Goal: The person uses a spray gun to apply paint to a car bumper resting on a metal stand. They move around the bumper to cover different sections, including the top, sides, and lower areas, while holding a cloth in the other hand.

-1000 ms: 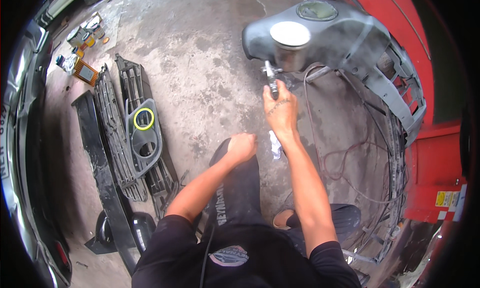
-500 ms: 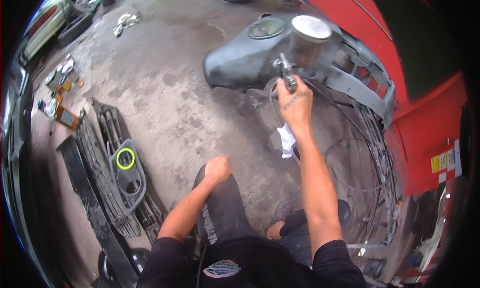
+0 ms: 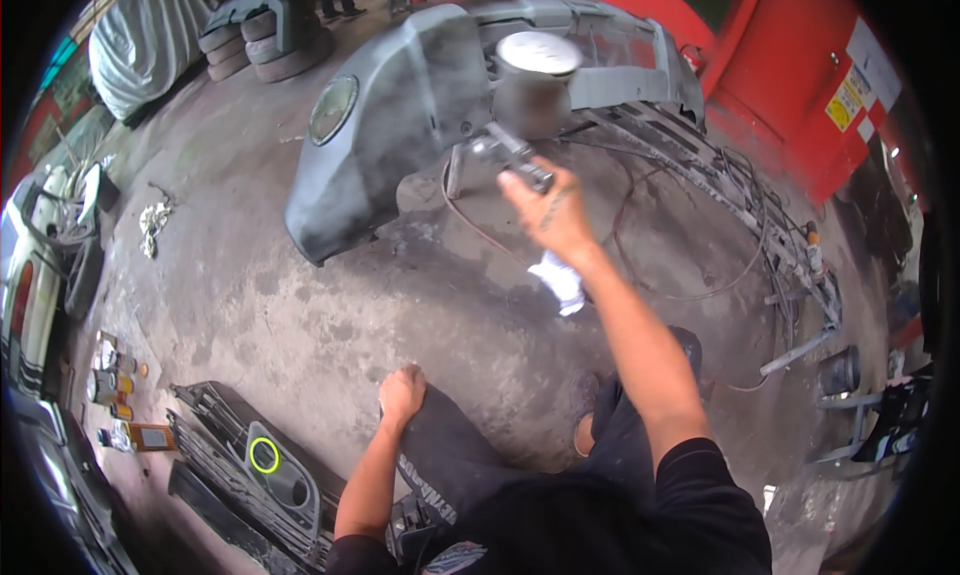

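My right hand (image 3: 552, 215) is wrapped round a spray gun (image 3: 518, 157). Its brownish cup (image 3: 532, 107), topped by a white lid (image 3: 538, 53), stands above the gun's body. Just ahead is a grey car bumper (image 3: 400, 125) with a round lamp opening (image 3: 334, 109); pale mist hangs between the gun and the bumper, and the two look apart. A crumpled white cloth (image 3: 558, 283) shows below my right wrist. Loosely closed, my left hand (image 3: 402, 393) rests on my bent knee, and nothing shows in its fingers.
A hose (image 3: 480, 230) trails from the gun across the floor beside a metal frame (image 3: 740, 195). Grille and trim parts (image 3: 240, 445), one bearing a yellow ring, lie at lower left near several cans (image 3: 112, 385). Stacked tyres (image 3: 285, 55) and a covered vehicle (image 3: 145, 50) stand behind.
The view has swung so more of the bumper and background shows. Relative to the bumper, the spray gun has shifted right, away from the lamp opening. My left hand stays on the knee.
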{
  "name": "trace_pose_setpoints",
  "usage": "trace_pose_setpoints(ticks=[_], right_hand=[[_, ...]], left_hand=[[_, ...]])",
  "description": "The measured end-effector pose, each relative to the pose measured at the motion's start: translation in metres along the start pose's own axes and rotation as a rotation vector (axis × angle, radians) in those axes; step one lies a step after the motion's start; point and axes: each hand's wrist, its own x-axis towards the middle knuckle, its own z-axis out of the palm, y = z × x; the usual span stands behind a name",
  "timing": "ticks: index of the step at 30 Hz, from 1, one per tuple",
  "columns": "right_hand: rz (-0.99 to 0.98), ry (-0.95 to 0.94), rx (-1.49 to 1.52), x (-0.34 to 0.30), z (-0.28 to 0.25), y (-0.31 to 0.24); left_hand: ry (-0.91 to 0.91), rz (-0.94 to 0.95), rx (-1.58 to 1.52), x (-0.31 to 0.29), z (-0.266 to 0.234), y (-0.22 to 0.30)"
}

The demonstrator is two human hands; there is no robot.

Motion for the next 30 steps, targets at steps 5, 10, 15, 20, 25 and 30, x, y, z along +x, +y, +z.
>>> trace_pose_setpoints(ticks=[5, 10, 15, 20, 25, 30], right_hand=[[0.061, 0.353, -0.199, 0.044, -0.099, 0.061], [0.12, 0.508, -0.262, 0.068, -0.138, 0.09], [0.118, 0.187, 0.07, 0.049, -0.128, 0.089], [0.359, -0.079, 0.31, 0.069, -0.147, 0.057], [0.419, 0.197, 0.221, 0.152, -0.191, 0.03], [0.318, 0.458, 0.086, 0.216, -0.233, 0.049]], left_hand=[[-0.04, -0.035, 0.026, 0.001, 0.001, 0.01], [-0.057, -0.103, 0.075, 0.004, 0.001, 0.019], [-0.13, -0.16, 0.175, 0.011, 0.001, 0.042], [-0.229, -0.226, 0.249, 0.004, -0.016, 0.087], [-0.243, -0.306, 0.262, -0.04, -0.045, 0.123], [-0.566, -0.399, 0.225, -0.099, -0.086, 0.191]])
